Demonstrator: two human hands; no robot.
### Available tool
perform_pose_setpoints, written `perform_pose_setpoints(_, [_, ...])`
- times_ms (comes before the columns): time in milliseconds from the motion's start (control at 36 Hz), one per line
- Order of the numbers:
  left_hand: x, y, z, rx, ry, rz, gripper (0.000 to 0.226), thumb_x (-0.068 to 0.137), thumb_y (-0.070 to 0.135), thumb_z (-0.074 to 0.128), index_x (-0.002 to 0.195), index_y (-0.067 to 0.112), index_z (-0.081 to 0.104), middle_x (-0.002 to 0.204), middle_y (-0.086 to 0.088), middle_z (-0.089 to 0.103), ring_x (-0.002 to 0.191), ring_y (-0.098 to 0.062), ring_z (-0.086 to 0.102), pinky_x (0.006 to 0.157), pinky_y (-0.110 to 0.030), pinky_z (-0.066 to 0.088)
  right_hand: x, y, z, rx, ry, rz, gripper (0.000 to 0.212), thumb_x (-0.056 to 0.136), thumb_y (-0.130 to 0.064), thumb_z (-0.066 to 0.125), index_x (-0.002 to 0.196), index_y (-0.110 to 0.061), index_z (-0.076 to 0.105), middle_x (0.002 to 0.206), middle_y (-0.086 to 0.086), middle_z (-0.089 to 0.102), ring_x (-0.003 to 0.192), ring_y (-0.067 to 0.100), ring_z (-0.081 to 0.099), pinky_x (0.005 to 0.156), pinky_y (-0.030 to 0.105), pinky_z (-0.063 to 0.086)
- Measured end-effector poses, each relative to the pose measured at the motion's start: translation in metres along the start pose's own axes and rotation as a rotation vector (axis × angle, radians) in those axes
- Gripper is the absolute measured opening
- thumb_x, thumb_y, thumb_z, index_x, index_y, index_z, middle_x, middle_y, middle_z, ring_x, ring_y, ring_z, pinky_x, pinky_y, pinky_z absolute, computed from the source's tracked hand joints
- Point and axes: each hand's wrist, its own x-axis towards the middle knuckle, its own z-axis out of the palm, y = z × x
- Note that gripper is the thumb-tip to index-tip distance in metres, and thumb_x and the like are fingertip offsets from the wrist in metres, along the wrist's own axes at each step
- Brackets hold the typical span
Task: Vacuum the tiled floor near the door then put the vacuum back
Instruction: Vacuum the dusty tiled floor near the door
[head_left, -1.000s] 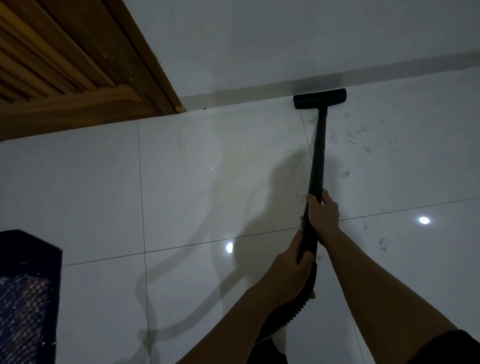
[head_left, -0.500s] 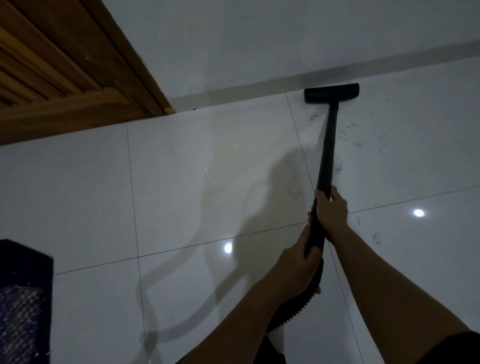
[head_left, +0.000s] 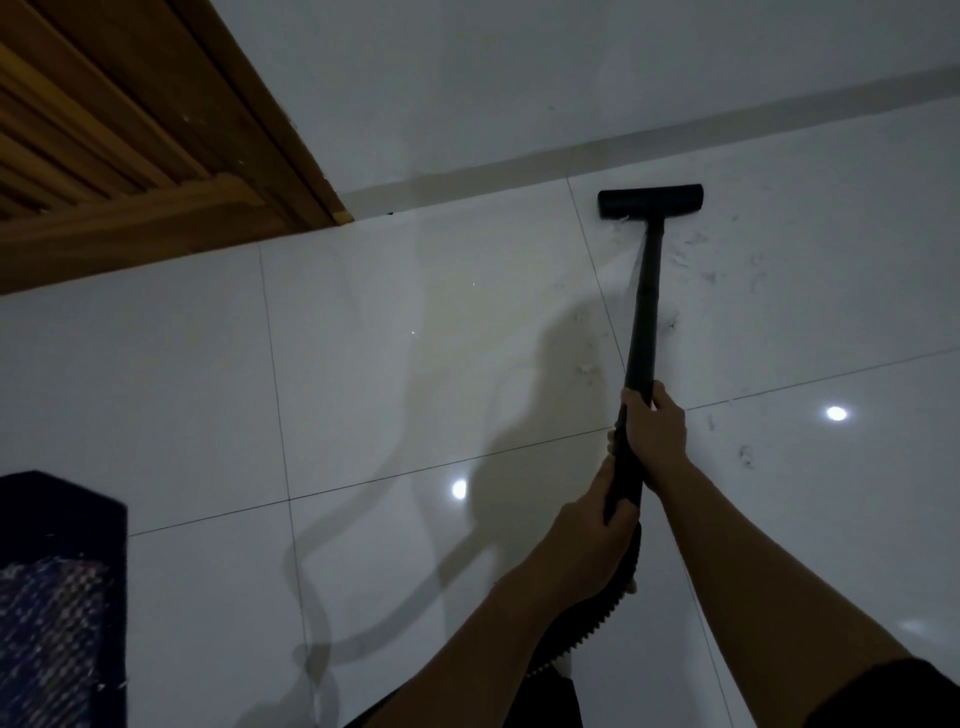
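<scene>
Gripping the long black vacuum wand (head_left: 643, 306) with both hands, we have the right hand (head_left: 653, 431) wrapped around it higher up and the left hand (head_left: 592, 535) closed on it just below, where the ribbed black hose (head_left: 597, 618) joins. From there the wand runs forward to the flat black floor nozzle (head_left: 650, 200), which sits on the glossy white floor tiles (head_left: 415, 364), near the pale skirting strip (head_left: 467, 179) and well right of the brown wooden slatted door (head_left: 104, 156). We judge the vacuuming step is under way: dark hair and dust (head_left: 696, 260) lie right of the wand. Next we should sweep the nozzle across them, keeping it flat.
</scene>
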Motion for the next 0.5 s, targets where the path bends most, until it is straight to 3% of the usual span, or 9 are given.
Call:
perform_pose_setpoints(111, [-0.017,0.001,0.002,-0.028,-0.022,-0.009,0.056,0.100,0.028,0.031,0.149,0.039,0.008,0.075,-0.004,0.057,0.054,-0.013,0.055,0.058,-0.031,0.055,-0.016,-0.001,0.000,-0.037,0.008,-0.005,0.019,0.094,-0.018,0.053,0.112,-0.012,0.056,0.075,0.017,0.055,0.057,0.028,0.055,0.056,0.037,0.053])
perform_pose_setpoints(278, [-0.043,0.002,0.003,-0.039,-0.029,-0.009,0.056,0.101,0.027,0.031,0.149,0.039,0.006,0.071,-0.001,0.055,0.048,-0.010,0.055,0.056,-0.030,0.057,-0.043,0.000,0.000,-0.002,-0.017,0.013,0.015,0.093,-0.016,0.053,0.108,-0.011,0.055,0.068,0.013,0.052,0.051,0.025,0.053,0.049,0.032,0.049])
perform_pose_setpoints(361, [-0.055,0.000,0.004,-0.021,-0.014,-0.014,0.056,0.100,0.029,0.031,0.148,0.041,0.006,0.075,-0.005,0.056,0.056,-0.018,0.057,0.065,-0.043,0.059,-0.059,-0.001,0.000,0.003,-0.035,0.003,0.011,0.095,-0.013,0.051,0.105,-0.010,0.053,0.066,0.013,0.050,0.046,0.022,0.050,0.042,0.027,0.047])
perform_pose_setpoints(417, [-0.063,-0.002,0.004,-0.019,-0.012,-0.024,0.056,0.100,0.029,0.031,0.148,0.041,0.006,0.076,-0.007,0.057,0.058,-0.021,0.058,0.066,-0.045,0.059,-0.066,0.001,0.001,-0.008,-0.036,0.006,0.012,0.095,-0.014,0.052,0.106,-0.010,0.053,0.067,0.014,0.051,0.047,0.023,0.051,0.045,0.030,0.049])
perform_pose_setpoints(500, [-0.076,-0.002,0.006,-0.042,-0.013,-0.018,0.055,0.101,0.028,0.031,0.149,0.039,0.006,0.074,-0.004,0.056,0.053,-0.016,0.057,0.060,-0.035,0.058,-0.076,0.006,0.000,-0.064,-0.026,0.007,0.018,0.093,-0.018,0.053,0.109,-0.009,0.055,0.076,0.019,0.056,0.059,0.028,0.057,0.062,0.045,0.056])
